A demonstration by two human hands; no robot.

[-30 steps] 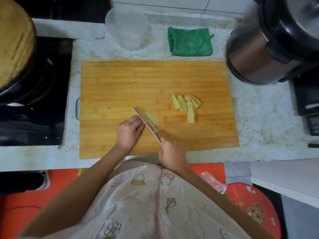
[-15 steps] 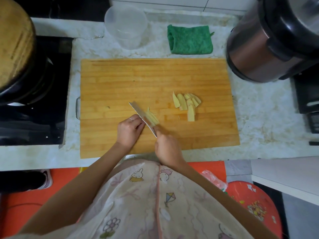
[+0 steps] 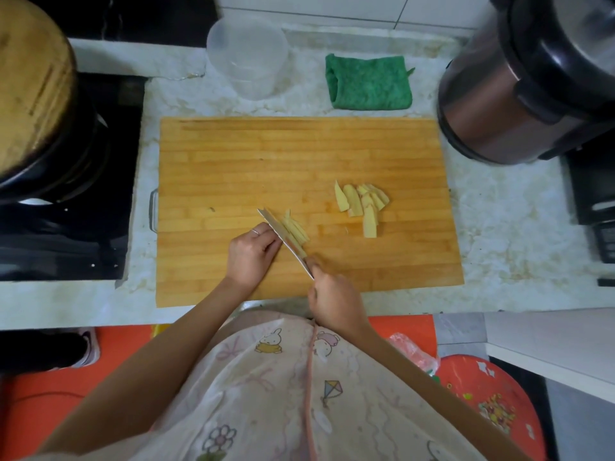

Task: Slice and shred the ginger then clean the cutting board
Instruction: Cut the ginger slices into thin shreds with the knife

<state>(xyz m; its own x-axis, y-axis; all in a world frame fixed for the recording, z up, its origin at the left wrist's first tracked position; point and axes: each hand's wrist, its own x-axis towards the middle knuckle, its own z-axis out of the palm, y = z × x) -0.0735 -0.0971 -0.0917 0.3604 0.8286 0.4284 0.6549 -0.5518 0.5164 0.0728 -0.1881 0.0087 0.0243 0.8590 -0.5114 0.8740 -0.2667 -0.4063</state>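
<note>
Head view: the right hand [image 3: 336,301] clenches the steel kitchen knife [image 3: 286,242] at centre frame on the rectangular wooden cutting board [image 3: 266,154], with pale ginger shreds [image 3: 296,229] lying beside the blade. The left hand [image 3: 251,252] curls against the blade; I cannot tell what it grips. The pale yellow ginger slices [image 3: 361,204] right of centre look unshredded, and the board is not yet cleaned.

You wear a pale cream-pink fabric garment [image 3: 266,394] printed with small cartoon figures: a white rabbit [image 3: 270,342] near the top, a multicoloured diamond kite [image 3: 332,390] lower down, an outlined flower [image 3: 219,439] near the frame's bottom edge, and faint pink bows. A narrow pink seam strip [image 3: 309,377] runs down its middle. A thin silver ring [image 3: 255,232] circles one finger of your left hand [image 3: 249,254].
</note>
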